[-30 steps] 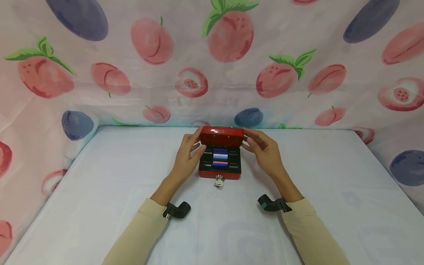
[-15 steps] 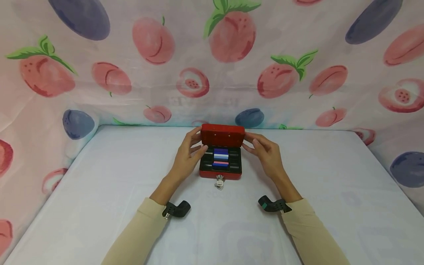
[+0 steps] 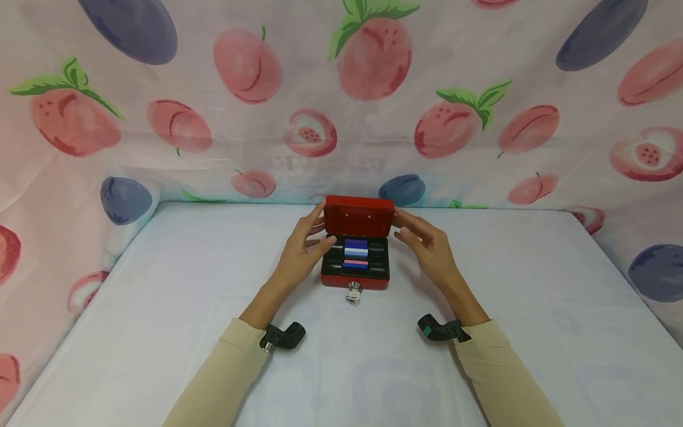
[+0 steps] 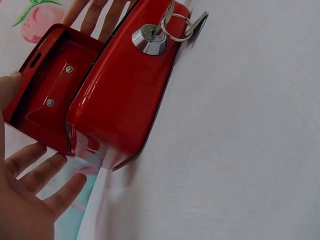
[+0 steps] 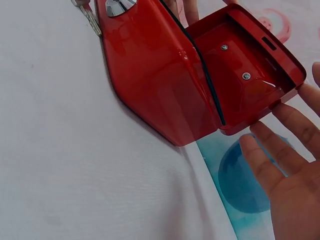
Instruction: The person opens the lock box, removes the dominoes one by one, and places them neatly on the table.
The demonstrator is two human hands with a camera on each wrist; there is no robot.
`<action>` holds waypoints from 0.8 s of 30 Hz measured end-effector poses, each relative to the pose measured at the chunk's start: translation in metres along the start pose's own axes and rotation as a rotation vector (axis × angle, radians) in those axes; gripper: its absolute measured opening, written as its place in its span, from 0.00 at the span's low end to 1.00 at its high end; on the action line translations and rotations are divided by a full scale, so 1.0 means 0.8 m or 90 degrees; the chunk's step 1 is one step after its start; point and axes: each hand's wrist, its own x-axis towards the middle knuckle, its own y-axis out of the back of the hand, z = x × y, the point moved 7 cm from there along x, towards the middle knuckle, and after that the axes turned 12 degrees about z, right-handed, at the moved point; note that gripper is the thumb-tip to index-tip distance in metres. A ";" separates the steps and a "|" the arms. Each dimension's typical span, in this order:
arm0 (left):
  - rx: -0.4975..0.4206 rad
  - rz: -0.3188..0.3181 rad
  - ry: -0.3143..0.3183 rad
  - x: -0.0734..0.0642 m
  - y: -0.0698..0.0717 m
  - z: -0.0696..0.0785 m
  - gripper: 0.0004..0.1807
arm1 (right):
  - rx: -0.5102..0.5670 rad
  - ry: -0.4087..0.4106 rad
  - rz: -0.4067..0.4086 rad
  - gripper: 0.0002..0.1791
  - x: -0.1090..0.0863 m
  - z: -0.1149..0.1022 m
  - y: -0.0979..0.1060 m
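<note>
A red metal cash box [image 3: 331,280] stands on the white table with its lid [image 3: 359,217] raised. Inside is a black compartment tray [image 3: 379,261], its middle section holding blue, white and pink pieces [image 3: 356,251]. Keys on a ring [image 4: 176,27] hang from the front lock [image 4: 150,39]. My left hand [image 3: 299,252] is at the lid's left side, fingers extended along it, thumb near the tray's edge. On the other side my right hand [image 3: 432,252] touches the lid's right edge with straight fingertips [image 5: 260,131].
The white table [image 3: 341,367] spreads around the box. Behind it hangs a fruit-print cloth [image 3: 373,130], close to the box's back, and it also covers the left and right sides. Each wrist wears a black camera [image 3: 285,336].
The lid has tilted further back, showing more of its inside. Both hands have stayed at its sides, shifting only slightly.
</note>
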 end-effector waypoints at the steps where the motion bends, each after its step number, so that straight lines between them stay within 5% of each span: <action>1: 0.004 -0.001 0.002 0.000 0.000 -0.001 0.38 | 0.000 -0.001 -0.004 0.24 0.000 -0.005 -0.001; 18: 0.008 -0.019 0.023 -0.002 -0.003 -0.009 0.41 | -0.097 -0.009 -0.011 0.30 -0.002 -0.023 -0.008; 24: -0.015 -0.046 0.047 -0.007 0.002 0.022 0.41 | -0.124 -0.010 -0.008 0.31 -0.002 -0.025 -0.010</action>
